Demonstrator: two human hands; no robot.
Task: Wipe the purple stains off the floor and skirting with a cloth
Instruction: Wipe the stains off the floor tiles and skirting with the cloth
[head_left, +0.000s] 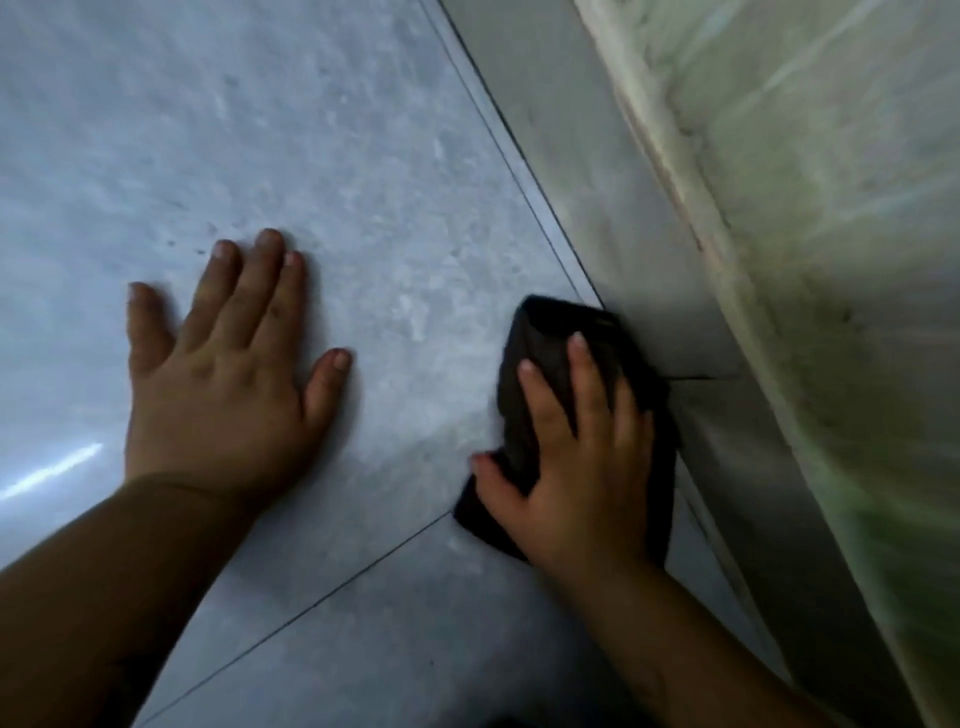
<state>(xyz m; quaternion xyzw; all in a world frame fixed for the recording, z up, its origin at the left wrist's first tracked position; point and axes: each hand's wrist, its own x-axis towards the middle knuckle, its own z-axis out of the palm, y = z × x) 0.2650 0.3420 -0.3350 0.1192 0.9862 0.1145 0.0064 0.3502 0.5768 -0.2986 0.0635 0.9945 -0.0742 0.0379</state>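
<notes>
While both hands press down, the head view looks steeply at a floor corner.

Head view: pale grey marbled floor (322, 130) at left, grey skirting (597, 171) running diagonally from top centre to lower right, greenish wall (831, 208) above it.

Left hand (228, 384): flat on the floor, palm down, fingers spread and released, grasping nothing; bare forearm enters from the lower left corner.

Right hand (582, 467): laid over the cloth, fingers stretched along its top, thumb curled at its left edge, pressing and gripping it against the floor.

Cloth (550, 343): dark, almost black, bunched into a long pad; it lies on the floor just beside the skirting, its right edge touching the seam where floor meets skirting, its far end poking out beyond the fingertips.

Tile joints: one thin dark line runs along the skirting; another crosses the floor diagonally from the cloth's near end toward the bottom left.

Skirting joint: a short dark crack just right of the cloth.

Stains: a few small dark specks near the left fingertips; no purple colour can be made out in this dim, blurred frame.

Light: a bright streak reflects off the floor at far left.
</notes>
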